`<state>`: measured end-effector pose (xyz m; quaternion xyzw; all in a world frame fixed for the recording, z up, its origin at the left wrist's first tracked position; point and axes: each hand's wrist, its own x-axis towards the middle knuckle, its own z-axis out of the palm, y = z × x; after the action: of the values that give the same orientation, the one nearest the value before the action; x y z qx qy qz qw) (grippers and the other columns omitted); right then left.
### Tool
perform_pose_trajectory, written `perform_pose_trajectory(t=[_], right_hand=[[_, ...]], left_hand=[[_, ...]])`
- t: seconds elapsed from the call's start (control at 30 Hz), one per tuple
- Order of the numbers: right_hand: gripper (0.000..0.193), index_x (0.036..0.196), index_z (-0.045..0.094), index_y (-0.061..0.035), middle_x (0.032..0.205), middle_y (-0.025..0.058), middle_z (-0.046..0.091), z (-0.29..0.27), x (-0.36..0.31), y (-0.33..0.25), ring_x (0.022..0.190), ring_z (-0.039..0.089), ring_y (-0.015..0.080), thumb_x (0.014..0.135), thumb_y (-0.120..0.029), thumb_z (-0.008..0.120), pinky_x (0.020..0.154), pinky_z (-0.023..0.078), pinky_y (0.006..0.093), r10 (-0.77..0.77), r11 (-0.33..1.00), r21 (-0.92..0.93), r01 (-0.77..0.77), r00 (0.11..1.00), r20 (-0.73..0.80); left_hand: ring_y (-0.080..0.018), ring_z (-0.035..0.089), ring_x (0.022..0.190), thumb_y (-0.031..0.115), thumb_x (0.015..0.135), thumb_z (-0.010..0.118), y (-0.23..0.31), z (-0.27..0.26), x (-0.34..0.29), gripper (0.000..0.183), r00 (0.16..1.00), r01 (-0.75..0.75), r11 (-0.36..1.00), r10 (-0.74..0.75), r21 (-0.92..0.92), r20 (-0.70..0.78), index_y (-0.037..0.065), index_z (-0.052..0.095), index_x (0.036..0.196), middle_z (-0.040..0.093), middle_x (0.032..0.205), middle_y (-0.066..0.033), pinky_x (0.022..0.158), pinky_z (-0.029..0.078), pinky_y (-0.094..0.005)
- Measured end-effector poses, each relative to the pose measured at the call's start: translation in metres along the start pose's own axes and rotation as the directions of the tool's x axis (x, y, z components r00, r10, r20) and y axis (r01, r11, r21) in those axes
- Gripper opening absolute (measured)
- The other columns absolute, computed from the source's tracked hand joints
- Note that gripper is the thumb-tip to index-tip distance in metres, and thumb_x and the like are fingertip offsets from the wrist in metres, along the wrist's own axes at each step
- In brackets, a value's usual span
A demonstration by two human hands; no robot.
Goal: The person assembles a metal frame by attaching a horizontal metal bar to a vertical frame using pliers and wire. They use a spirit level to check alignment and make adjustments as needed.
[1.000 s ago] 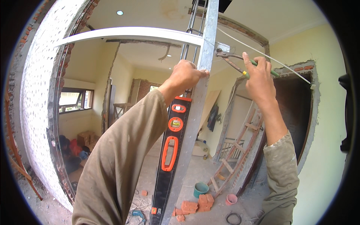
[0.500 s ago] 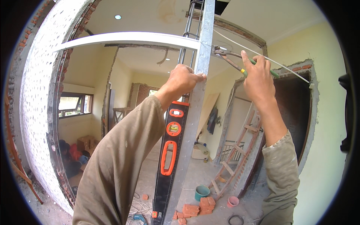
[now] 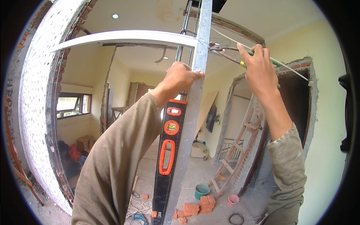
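Note:
My left hand (image 3: 182, 77) is closed around the edge of an upright grey metal post (image 3: 201, 56), thumb pressed on its face. A black spirit level (image 3: 167, 187) with orange trim stands upright along the post, just below that hand. On the right, my right hand (image 3: 262, 71) grips pincers (image 3: 215, 47) by their green handles. The pincers' jaws are at the post's right edge, where thin wire shows; how they bite on it is too small to tell. A white metal bar (image 3: 127, 35) meets the post from the left, above my left hand.
Behind the post rise steel rebars (image 3: 185, 28). A wooden ladder (image 3: 234, 153) leans at the right by a dark doorway. On the floor are a green bucket (image 3: 202, 191), a pink bucket (image 3: 233, 200), orange bricks (image 3: 207, 203) and a blue power tool (image 3: 140, 218) with cable.
My right hand has risen slightly, and the pincers' handles have swung up and look closer together. My left hand keeps its hold on the post. The whole view has shifted a little.

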<state>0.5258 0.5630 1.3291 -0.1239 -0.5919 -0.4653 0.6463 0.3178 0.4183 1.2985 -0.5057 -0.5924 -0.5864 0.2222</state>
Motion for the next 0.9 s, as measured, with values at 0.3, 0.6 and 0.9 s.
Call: perform_pose_trajectory(t=[0.3, 0.6, 0.9], right_hand=[[0.025, 0.117, 0.072, -0.0127, 0.092, 0.0146, 0.066, -0.014, 0.009, 0.005, 0.091, 0.069, 0.0325, 0.093, -0.015, 0.063, 0.075, 0.059, 0.0430, -0.011, 0.995, -0.094, 0.026, 0.987, 0.162], [0.025, 0.101, 0.074, -0.0070, 0.093, 0.0169, 0.074, -0.044, 0.033, 0.017, 0.091, 0.070, 0.0350, 0.084, -0.025, 0.079, 0.085, 0.054, 0.0463, 0.083, 0.932, 0.231, -0.281, 0.783, 0.616], [0.024, 0.098, 0.071, -0.0058, 0.091, 0.0180, 0.072, -0.039, 0.034, 0.016, 0.092, 0.069, 0.0379, 0.086, -0.026, 0.077, 0.081, 0.052, 0.0488, 0.136, 0.959, 0.158, -0.237, 0.867, 0.479]], left_hand=[[-0.0297, 0.071, 0.086, 0.038, 0.085, 0.079, 0.002, 0.001, 0.000, 0.049, 1.000, 0.011, 0.998, -0.010, 0.060, -0.026, -0.011, 0.071, 0.086, 0.072, 0.089, -0.0243, 0.081, 0.054, -0.0408], [-0.0354, 0.072, 0.092, 0.036, 0.084, 0.078, 0.005, -0.001, -0.001, 0.048, 1.000, -0.006, 0.992, 0.009, 0.128, -0.028, -0.011, 0.072, 0.087, 0.072, 0.095, -0.0266, 0.084, 0.055, -0.0419], [-0.0493, 0.056, 0.115, 0.026, 0.078, 0.077, 0.021, 0.006, -0.006, 0.081, 0.929, -0.209, 0.902, 0.303, 0.378, -0.210, -0.014, 0.036, 0.136, 0.051, 0.121, -0.0379, 0.101, 0.047, -0.0492]])
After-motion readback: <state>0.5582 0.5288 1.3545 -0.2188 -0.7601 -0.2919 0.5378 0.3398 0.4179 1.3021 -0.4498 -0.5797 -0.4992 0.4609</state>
